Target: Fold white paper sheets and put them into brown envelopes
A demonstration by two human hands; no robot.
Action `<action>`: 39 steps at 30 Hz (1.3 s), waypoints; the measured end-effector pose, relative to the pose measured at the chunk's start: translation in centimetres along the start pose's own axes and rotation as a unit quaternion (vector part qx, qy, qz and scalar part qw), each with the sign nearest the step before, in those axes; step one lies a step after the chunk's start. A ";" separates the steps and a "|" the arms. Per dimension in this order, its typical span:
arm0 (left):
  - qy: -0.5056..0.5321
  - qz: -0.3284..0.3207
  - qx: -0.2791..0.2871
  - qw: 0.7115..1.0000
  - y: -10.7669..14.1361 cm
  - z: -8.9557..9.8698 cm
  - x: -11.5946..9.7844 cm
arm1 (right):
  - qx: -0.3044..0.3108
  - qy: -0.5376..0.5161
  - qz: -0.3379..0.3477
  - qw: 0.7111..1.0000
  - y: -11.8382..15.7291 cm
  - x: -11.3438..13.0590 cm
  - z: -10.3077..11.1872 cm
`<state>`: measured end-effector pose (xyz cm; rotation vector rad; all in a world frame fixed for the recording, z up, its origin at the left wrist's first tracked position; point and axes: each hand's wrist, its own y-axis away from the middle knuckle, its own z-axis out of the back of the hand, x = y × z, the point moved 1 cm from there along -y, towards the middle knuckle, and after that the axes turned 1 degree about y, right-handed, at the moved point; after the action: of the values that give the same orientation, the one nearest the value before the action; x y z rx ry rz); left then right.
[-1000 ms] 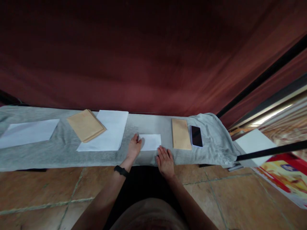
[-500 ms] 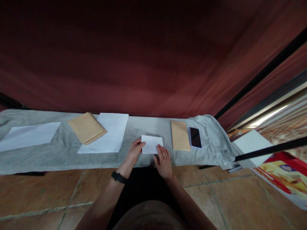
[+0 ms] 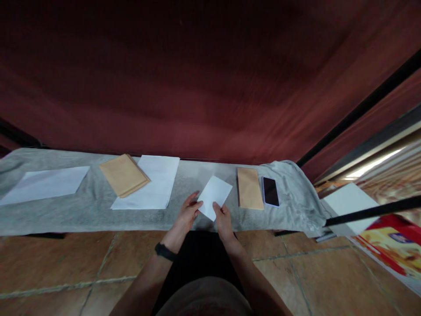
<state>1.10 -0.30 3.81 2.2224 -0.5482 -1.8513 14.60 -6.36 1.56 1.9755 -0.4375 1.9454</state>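
A small folded sheet of white paper (image 3: 215,193) is held tilted over the front half of the cloth-covered bench. My right hand (image 3: 224,221) pinches its lower right edge, thumb on top and fingers underneath. At the paper's left corner, my left hand (image 3: 186,215) has its thumb on the edge, with the forefinger raised a little and the other fingers partly hidden. A brown envelope (image 3: 250,188) lies just right of the paper, and a phone (image 3: 270,192) with a dark screen is beside it.
To the left, brown envelopes (image 3: 123,174) rest partly on a stack of white sheets (image 3: 161,182). Another white sheet (image 3: 49,184) lies farther left on the grey cloth (image 3: 95,219). A red curtain (image 3: 197,87) hangs behind; a black bar (image 3: 378,213) crosses at right.
The folded paper has turned from lying square to a slanted position, lifted off the cloth. My right hand has gone from fingers laid on it to a pinch at its lower edge.
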 end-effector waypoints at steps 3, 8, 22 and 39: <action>-0.085 -0.062 0.020 0.994 -0.9 0.9 -0.4 | -0.031 -0.042 -0.008 0.999 -0.4 -0.7 0.9; -0.236 -0.119 0.046 0.963 -3.0 2.5 -1.7 | -0.077 -0.004 -0.034 0.996 -2.1 -2.2 3.2; -0.498 -0.267 0.023 0.825 -6.8 2.2 -1.2 | -0.057 0.386 0.050 0.920 -1.9 -2.0 5.1; -0.672 -0.356 0.010 0.649 -2.0 -0.6 4.3 | 0.081 0.572 0.251 0.776 -1.9 -2.7 2.1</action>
<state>2.68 -0.30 -0.74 0.5207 0.2931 -3.6838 17.26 -5.56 -1.23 0.3875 -0.4527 3.1058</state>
